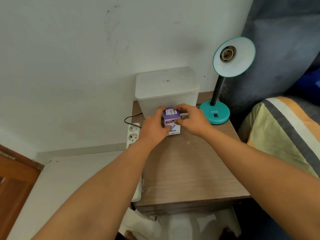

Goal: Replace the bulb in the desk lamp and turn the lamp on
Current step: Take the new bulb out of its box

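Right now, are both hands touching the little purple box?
Touching. The head view shows the left hand and right hand with fingers wrapped around the purple box.

worktop (187,163) matt wood-grain laminate; bin (166,90) frosted plastic; bulb box (170,116) printed card; lamp base (215,113) glossy teal w/ ribbed blk neck.

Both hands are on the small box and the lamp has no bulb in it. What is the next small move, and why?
Probably open the top flap of the bulb box and take the bulb out. Both the left hand and right hand grip it, and the lamp socket is empty.
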